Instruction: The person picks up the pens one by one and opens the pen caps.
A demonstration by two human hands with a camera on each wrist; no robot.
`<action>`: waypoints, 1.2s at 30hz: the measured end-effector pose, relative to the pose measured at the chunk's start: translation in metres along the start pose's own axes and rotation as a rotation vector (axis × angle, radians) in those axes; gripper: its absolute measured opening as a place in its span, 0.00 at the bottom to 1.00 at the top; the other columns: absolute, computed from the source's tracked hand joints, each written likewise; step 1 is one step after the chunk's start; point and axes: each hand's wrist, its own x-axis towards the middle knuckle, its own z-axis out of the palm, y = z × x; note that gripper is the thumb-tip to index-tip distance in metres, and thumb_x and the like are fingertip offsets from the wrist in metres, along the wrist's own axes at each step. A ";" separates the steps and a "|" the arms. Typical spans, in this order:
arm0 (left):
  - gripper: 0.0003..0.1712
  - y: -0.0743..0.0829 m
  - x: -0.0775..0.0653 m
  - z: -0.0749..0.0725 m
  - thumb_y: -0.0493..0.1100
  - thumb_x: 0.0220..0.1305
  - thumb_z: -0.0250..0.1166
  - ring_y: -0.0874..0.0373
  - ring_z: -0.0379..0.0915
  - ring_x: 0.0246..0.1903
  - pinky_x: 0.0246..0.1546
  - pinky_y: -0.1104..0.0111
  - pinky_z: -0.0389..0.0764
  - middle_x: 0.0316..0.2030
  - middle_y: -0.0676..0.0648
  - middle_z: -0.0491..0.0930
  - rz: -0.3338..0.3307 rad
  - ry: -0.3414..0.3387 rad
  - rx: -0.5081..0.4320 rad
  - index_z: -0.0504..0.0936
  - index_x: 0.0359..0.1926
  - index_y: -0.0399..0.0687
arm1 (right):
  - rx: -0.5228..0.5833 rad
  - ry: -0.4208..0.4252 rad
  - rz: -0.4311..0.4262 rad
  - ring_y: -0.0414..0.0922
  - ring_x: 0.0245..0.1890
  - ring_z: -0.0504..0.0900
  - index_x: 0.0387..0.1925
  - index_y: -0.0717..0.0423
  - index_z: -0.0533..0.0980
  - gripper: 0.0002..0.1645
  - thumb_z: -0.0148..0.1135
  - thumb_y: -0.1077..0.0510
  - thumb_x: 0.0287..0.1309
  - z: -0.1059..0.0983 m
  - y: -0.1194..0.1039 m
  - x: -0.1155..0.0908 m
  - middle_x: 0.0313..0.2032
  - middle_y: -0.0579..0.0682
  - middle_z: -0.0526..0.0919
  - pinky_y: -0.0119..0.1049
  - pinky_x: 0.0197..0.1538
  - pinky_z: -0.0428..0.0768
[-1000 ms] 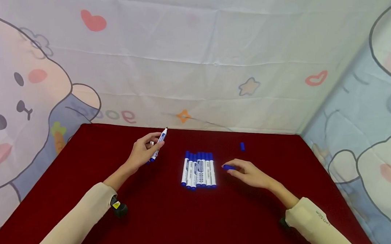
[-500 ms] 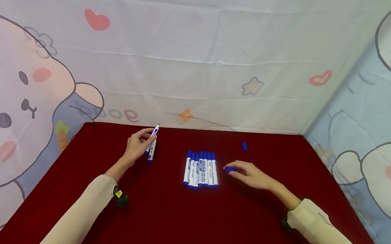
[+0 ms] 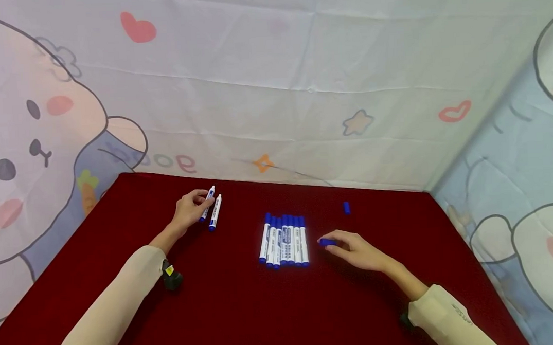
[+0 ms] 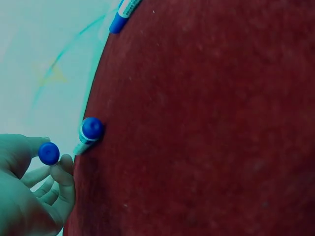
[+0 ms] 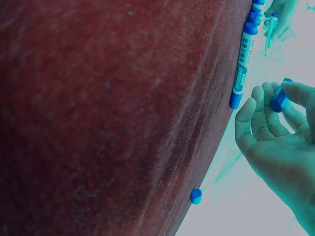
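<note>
Pinching an uncapped marker in the left hand, aimed toward one o'clock, just beside a second uncapped marker at four o'clock. Pinching in the right hand a blue cap, at three o'clock from a row of capped markers and seven o'clock from a loose cap on the red cloth.

Dark red cloth lies flat below. Behind, pale creased fabric hangs as wall, printed with red heart, beige star and, at left, large cartoon animal. Similar printed sheet at right.
</note>
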 end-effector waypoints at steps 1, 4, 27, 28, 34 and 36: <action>0.28 -0.002 0.001 0.001 0.48 0.75 0.60 0.48 0.78 0.41 0.31 0.72 0.77 0.51 0.30 0.80 -0.001 -0.003 0.016 0.73 0.67 0.34 | 0.003 0.001 -0.002 0.46 0.55 0.81 0.61 0.59 0.77 0.17 0.56 0.60 0.75 0.000 0.000 0.000 0.55 0.54 0.84 0.32 0.55 0.81; 0.27 -0.006 0.001 0.003 0.47 0.75 0.61 0.43 0.80 0.43 0.35 0.68 0.78 0.50 0.30 0.82 0.004 -0.002 0.070 0.74 0.66 0.32 | 0.008 -0.004 -0.003 0.44 0.54 0.81 0.61 0.58 0.77 0.17 0.56 0.60 0.75 0.001 0.001 -0.001 0.55 0.54 0.84 0.31 0.55 0.81; 0.28 -0.008 0.001 0.008 0.49 0.73 0.63 0.50 0.78 0.30 0.26 0.68 0.73 0.44 0.32 0.84 0.063 -0.025 0.280 0.76 0.61 0.30 | 0.013 -0.020 -0.010 0.43 0.49 0.82 0.61 0.59 0.77 0.18 0.55 0.59 0.76 0.004 0.004 -0.003 0.54 0.56 0.85 0.30 0.53 0.81; 0.28 -0.007 0.001 0.008 0.49 0.73 0.63 0.50 0.78 0.30 0.25 0.68 0.73 0.44 0.32 0.84 0.059 -0.028 0.285 0.76 0.62 0.30 | 0.012 -0.022 -0.009 0.43 0.50 0.82 0.61 0.59 0.77 0.18 0.55 0.59 0.76 0.004 0.004 -0.003 0.54 0.56 0.85 0.30 0.53 0.81; 0.28 -0.007 0.001 0.008 0.49 0.73 0.63 0.53 0.78 0.29 0.24 0.69 0.73 0.43 0.34 0.84 0.041 -0.039 0.292 0.76 0.61 0.31 | 0.011 -0.027 -0.007 0.41 0.49 0.81 0.61 0.59 0.77 0.18 0.55 0.59 0.76 0.005 0.004 -0.002 0.54 0.56 0.85 0.30 0.53 0.81; 0.27 -0.007 0.003 0.008 0.49 0.73 0.63 0.53 0.78 0.28 0.25 0.69 0.73 0.43 0.34 0.84 0.042 -0.035 0.291 0.77 0.61 0.31 | 0.009 -0.028 -0.008 0.42 0.49 0.82 0.61 0.58 0.77 0.18 0.56 0.58 0.75 0.004 0.004 -0.001 0.54 0.55 0.85 0.30 0.54 0.81</action>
